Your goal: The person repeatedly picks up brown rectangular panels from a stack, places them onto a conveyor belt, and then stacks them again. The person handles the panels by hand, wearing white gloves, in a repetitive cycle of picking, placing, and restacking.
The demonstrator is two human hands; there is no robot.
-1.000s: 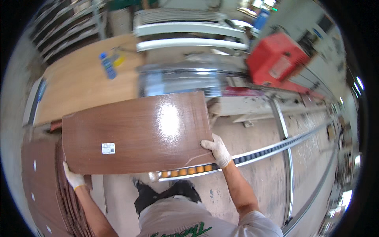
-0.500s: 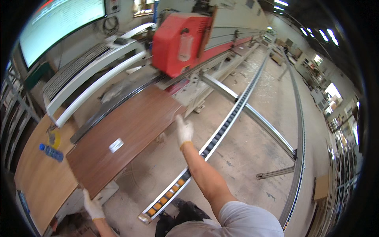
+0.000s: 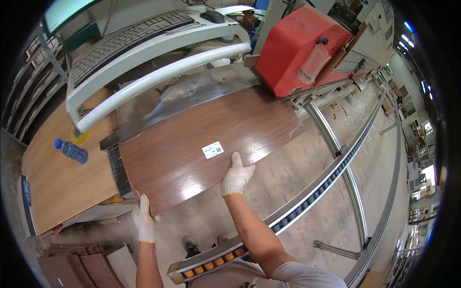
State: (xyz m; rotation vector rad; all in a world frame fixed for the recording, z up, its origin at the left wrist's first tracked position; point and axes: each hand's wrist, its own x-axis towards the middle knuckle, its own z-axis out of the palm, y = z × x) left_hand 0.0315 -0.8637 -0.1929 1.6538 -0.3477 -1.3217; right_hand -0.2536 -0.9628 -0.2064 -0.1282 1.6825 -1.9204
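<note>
A brown wood-grain panel lies in front of me, with a small white label on its top face. Its far edge runs along a grey metal ledge, and its right end reaches the red machine head. My left hand, in a white glove, grips the panel's near left corner. My gloved right hand holds the near long edge around the middle, thumb on top and its other fingers partly hidden below.
A light wood table at left carries a blue-capped bottle and a yellow tape roll. Beyond the panel a white rail fronts a keyboard. A roller track slants past my right arm. Brown boards are stacked lower left.
My right hand has shifted from near the panel's right corner to the middle of its near edge. My left hand stays at the near left corner. The view has turned and come closer.
</note>
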